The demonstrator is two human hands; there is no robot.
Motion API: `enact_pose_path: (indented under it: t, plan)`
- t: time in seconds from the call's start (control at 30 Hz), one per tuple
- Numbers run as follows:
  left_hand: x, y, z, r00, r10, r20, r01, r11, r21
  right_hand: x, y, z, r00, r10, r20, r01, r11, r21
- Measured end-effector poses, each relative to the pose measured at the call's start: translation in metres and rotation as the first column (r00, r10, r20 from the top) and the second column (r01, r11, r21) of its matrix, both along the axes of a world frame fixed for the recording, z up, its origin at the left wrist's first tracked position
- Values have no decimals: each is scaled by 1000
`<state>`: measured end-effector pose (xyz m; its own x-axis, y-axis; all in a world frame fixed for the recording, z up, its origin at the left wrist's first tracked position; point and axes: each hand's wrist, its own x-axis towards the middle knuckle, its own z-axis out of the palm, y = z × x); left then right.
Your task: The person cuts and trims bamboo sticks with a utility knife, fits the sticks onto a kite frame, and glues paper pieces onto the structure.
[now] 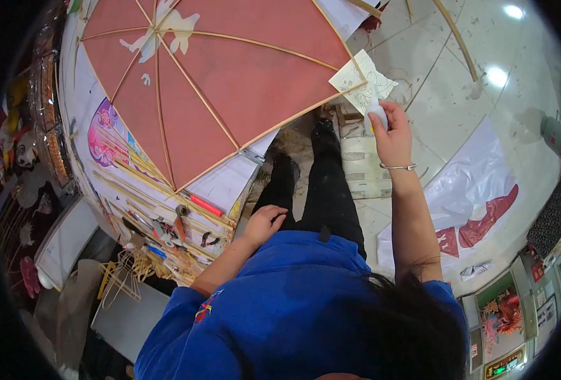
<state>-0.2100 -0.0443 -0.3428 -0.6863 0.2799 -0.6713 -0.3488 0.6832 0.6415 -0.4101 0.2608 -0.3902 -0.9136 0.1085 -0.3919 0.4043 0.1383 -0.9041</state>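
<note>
A large red panel (230,82) with thin bamboo ribs spreads across the top, a pale cut-out shape (166,35) showing near the point where the ribs meet. At the panel's right corner lies a patterned cream paper piece (356,82). My right hand (391,130) is closed around a white bottle (374,104), whose narrow tip points up over that paper. My left hand (266,223) rests on my lap with its fingers bent together; whether it holds anything is hidden.
Bamboo strips (128,164), a red marker (206,204) and small tools lie on the worktable at left. White plastic sheeting (464,183) with red scraps (489,218) is on the tiled floor at right. A stick (456,38) lies at upper right.
</note>
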Motion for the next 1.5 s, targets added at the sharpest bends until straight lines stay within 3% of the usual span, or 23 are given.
enact_pose_path:
  t: [0.27, 0.77, 1.5]
  plan:
    - [-22, 15, -2, 998, -30, 58, 32, 999, -25, -18, 4, 16, 993, 116, 24, -118, 986, 116]
    - [-37, 21, 0, 994, 8, 108, -3, 999, -51, -34, 4, 40, 983, 156, 94, -175, 953, 246]
    - [-23, 15, -9, 992, 26, 125, -18, 998, -67, -42, 1, 44, 988, 120, 97, -140, 961, 239]
